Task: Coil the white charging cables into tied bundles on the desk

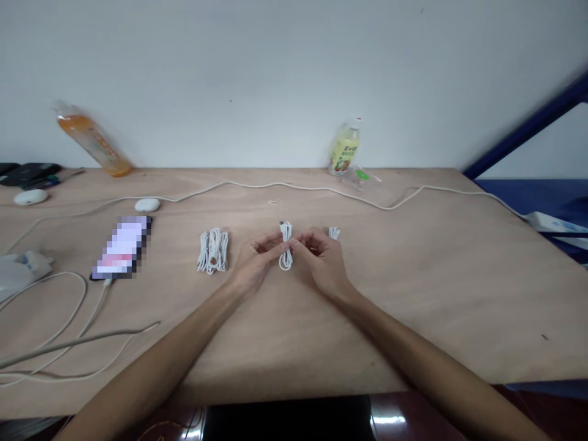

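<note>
A white coiled cable (285, 260) is held upright between my two hands over the middle of the table. My left hand (257, 257) pinches its middle from the left with thumb and fingers. From the other side, my right hand (321, 254) grips the same bundle, thumb against it. A plug end sticks up at the top of the coil. Left of my hands lie several bundled white cables (213, 251) side by side. Just behind my right hand, another white cable bundle (334, 233) is partly hidden by the fingers.
A phone (122, 245) with a charging cord lies at left, near a white earbud case (147, 204). An orange drink bottle (94, 142) and a yellow-labelled bottle (344, 148) lean on the wall. A long white cord (303, 187) crosses the wooden table (441, 275); small twist ties (275, 202) lie before it.
</note>
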The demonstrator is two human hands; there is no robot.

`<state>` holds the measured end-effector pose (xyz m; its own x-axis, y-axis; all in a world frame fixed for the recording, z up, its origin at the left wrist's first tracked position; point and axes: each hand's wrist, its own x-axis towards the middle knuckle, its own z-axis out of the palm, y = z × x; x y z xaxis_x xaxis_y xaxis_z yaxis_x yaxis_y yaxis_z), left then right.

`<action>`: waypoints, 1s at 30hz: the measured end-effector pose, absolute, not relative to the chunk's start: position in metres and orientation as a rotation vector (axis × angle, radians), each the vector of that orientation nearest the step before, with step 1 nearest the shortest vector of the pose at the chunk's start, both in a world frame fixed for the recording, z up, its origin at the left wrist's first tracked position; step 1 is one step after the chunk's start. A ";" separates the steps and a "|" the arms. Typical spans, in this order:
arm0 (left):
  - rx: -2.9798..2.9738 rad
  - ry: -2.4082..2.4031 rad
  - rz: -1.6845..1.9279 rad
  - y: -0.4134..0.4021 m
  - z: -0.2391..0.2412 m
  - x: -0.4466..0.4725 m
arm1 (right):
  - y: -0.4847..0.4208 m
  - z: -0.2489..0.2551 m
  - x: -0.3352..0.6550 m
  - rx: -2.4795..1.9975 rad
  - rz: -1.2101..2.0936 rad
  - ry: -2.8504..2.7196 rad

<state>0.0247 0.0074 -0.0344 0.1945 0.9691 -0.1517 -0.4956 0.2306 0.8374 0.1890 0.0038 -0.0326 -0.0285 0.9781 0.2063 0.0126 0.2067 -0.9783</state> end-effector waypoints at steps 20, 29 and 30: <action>0.620 0.757 1.224 0.011 -0.034 0.022 | -0.002 -0.033 0.186 -1.133 0.940 -1.443; 0.578 0.704 1.179 0.013 -0.032 0.020 | -0.003 -0.034 0.189 -1.098 0.847 -1.535; 0.582 0.703 1.182 0.013 -0.032 0.020 | -0.004 -0.034 0.190 -1.107 0.824 -1.551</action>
